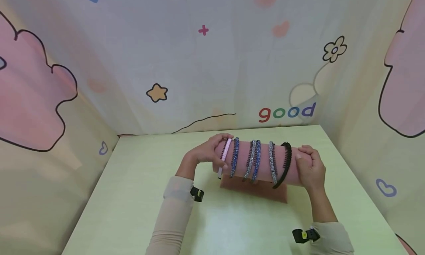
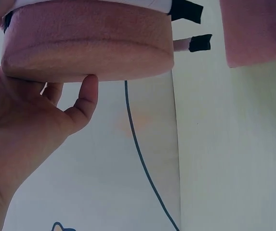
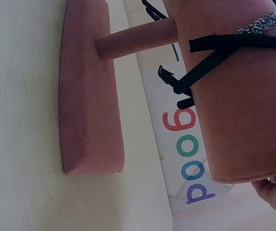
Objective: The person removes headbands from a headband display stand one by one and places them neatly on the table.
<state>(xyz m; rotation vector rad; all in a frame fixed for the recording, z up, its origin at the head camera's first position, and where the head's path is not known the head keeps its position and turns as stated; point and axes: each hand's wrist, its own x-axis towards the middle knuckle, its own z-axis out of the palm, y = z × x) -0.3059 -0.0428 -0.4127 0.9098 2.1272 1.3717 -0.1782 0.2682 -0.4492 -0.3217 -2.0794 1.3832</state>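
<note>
A pink plush headband display stand (image 1: 263, 162) has a cylinder set on a post above a slab base (image 1: 254, 188). My left hand (image 1: 208, 150) grips the cylinder's left end, its thumb lying across a pale headband (image 1: 226, 150). In the left wrist view, fingers (image 2: 86, 98) touch the cylinder's end. My right hand (image 1: 313, 170) holds the right end, thumb in front. Between the hands sit a blue glitter headband (image 1: 235, 157), a silver and a blue one (image 1: 256, 161) close together, another silver one (image 1: 273, 162) and a black headband (image 1: 287, 164).
The stand is on a pale table (image 1: 132, 196). Printed cloth walls (image 1: 199, 70) rise behind and at both sides. In the right wrist view, the post (image 3: 138, 37) joins the cylinder to the base, and black headband ends (image 3: 190, 79) stick out beneath the cylinder.
</note>
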